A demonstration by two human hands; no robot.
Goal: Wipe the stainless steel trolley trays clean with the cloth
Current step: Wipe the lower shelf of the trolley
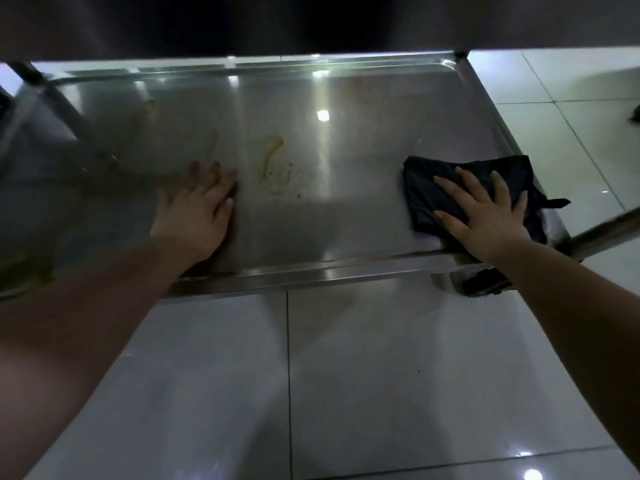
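Our right hand (pixel 485 216) lies flat, fingers (pixel 453 188) spread wide and pressed down on the dark cloth (pixel 429 188), nothing gripped, just palm and fingers holding it against the steel. The cloth sits folded under that hand at the right end of the lower trolley tray (pixel 346 161), near the front-right corner, w/ a bit of fabric spilling over the tray's right rim. Our left hand (pixel 197 209) is also flat and open, fingers splayed, resting bare on the tray left of centre, well apart from the cloth. Between the two hands, just right of the left hand's fingertips, we see a yellowish smear (pixel 273 157) w/ small specks round it on the tray floor. Another faint yellowish mark shows further left, toward the back. The upper tray (pixel 311 22) overhangs at the top of the view. A trolley leg (pixel 606 226) runs off at the right. Pale floor tiles (pixel 381 375) lie below and to the right.
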